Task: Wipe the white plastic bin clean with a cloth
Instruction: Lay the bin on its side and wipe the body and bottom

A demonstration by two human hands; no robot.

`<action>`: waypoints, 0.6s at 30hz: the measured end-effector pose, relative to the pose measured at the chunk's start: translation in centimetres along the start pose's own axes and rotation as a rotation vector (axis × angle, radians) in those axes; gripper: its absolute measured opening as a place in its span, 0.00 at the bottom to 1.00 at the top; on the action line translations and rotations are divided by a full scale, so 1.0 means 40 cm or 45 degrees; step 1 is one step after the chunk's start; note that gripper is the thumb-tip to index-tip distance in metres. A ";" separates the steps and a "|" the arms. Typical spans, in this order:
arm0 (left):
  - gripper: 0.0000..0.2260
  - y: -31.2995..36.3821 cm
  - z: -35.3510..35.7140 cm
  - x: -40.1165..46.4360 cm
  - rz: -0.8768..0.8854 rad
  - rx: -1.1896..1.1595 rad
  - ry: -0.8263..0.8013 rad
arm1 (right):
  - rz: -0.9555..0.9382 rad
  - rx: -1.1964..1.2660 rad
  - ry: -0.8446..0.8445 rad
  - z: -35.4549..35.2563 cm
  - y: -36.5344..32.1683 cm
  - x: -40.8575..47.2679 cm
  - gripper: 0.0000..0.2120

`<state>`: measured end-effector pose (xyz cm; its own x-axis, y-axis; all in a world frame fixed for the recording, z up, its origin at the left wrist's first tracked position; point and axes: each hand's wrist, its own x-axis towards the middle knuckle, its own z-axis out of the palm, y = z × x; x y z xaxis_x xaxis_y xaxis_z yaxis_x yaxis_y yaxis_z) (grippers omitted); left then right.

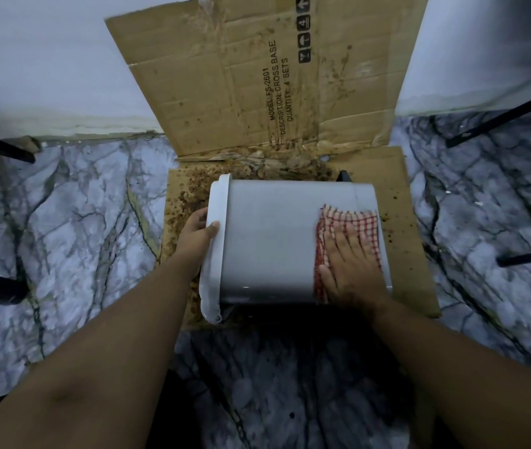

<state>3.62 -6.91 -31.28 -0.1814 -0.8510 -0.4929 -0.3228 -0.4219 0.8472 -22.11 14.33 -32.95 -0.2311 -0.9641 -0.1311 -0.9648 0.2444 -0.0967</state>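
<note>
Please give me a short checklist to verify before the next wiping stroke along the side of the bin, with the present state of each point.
1. White bin lies on its side on the cardboard: ok.
2. Left hand grips the rim, steadying the bin: ok.
3. Right hand presses flat on the checked cloth: ok.
4. Cloth lies spread at the base end, not bunched: ok.
5. Upper side free of visible dirt: ok, though lighting is dim.
6. Underside touching the brown spatter on the cardboard: cannot tell.
</note>
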 end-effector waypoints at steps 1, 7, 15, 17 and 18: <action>0.18 0.002 0.001 -0.003 0.000 0.000 0.000 | 0.031 0.006 0.005 -0.002 -0.022 -0.007 0.35; 0.20 0.003 -0.007 0.001 -0.012 -0.026 -0.021 | -0.124 0.189 -0.047 -0.006 -0.312 0.033 0.35; 0.20 -0.003 -0.008 0.010 0.007 0.005 -0.008 | -0.077 0.156 -0.041 -0.056 -0.227 0.302 0.33; 0.21 -0.007 -0.007 0.011 0.020 0.022 0.011 | 0.047 0.139 -0.047 -0.069 -0.141 0.324 0.34; 0.21 -0.008 -0.006 0.010 0.023 0.019 0.011 | 0.127 0.124 -0.061 -0.074 -0.094 0.326 0.35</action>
<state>3.88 -7.21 -31.71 -0.1793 -0.8610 -0.4759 -0.3332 -0.4020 0.8529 -21.87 0.54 -31.38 -0.3164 -0.9290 -0.1918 -0.9202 0.3497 -0.1760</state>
